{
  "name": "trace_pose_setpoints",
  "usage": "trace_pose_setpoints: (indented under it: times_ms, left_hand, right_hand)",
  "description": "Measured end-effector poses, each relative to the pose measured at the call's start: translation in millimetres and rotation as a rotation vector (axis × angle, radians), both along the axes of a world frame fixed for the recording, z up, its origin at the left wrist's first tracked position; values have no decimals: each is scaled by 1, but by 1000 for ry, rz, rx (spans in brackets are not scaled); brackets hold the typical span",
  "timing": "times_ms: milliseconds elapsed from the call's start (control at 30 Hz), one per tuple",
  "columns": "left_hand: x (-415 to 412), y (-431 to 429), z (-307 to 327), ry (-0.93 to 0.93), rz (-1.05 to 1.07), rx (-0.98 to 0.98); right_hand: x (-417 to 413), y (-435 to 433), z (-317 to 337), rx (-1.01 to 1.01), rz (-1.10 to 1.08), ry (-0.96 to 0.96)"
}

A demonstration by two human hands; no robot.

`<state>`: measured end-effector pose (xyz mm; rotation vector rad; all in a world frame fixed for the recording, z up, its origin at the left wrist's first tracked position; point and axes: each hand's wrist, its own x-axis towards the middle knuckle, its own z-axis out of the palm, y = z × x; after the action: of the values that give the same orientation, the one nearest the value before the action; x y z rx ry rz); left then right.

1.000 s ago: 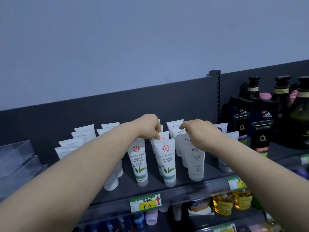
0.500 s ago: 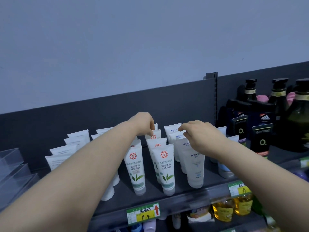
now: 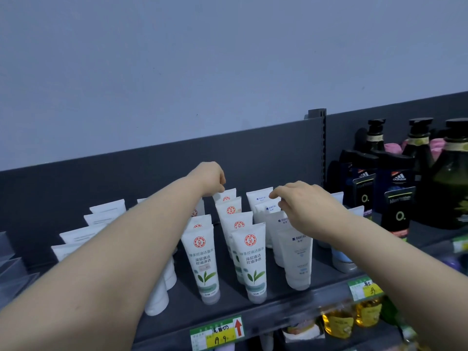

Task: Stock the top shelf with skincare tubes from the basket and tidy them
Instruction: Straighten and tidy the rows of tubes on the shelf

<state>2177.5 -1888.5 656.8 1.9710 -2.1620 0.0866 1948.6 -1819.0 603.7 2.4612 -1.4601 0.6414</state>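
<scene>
Rows of upright skincare tubes stand cap-down on the dark top shelf (image 3: 228, 295). Two rows are green-leaf tubes (image 3: 203, 259) with a red round logo. To their right is a row of white tubes with blue print (image 3: 297, 259). My left hand (image 3: 211, 178) reaches to the back, its fingers pinched on the crimped top of the rearmost green-leaf tube (image 3: 226, 195). My right hand (image 3: 304, 205) hovers over the blue-print row, index fingertip touching the top of the rear tube (image 3: 259, 196). No basket is in view.
Plain white tubes (image 3: 106, 209) stand behind my left forearm. Dark pump bottles and black boxed bottles (image 3: 397, 196) fill the shelf right of the upright post (image 3: 317, 148). Clear plastic dividers (image 3: 12, 269) sit at far left. A price tag (image 3: 217, 333) and yellow bottles (image 3: 338, 323) are below.
Both hands have moved from the front tubes toward the back of their rows. The view has tilted up a little, so the shelf sits lower in frame.
</scene>
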Motion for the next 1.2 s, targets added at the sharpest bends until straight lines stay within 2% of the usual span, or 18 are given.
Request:
trace_pose_setpoints:
  times_ms: [133,300,433,667,833,1000,1200]
  left_hand:
    - [-2,-17,-13,-137,-41,87]
    - [1,-27,-17,-156,-67,59]
    - [9,-23,-14,-78,-78,67]
    - [64,21,15,40,-65,-118]
    - [96,60,21,88,-28,-194]
    - [96,79,4,141,-25,-197]
    - [97,82,-8,123,17,-208]
  right_hand:
    - [-6,-1,-2,-6,-22,-4]
    - [-6,3,0,-6,-46,0]
    - [8,9,9,-31,-36,-12]
    - [68,37,26,-106,146,-94]
    - [109,39,18,0,290,24]
    - [127,34,13,33,229,209]
    - [127,33,8,162,189,150]
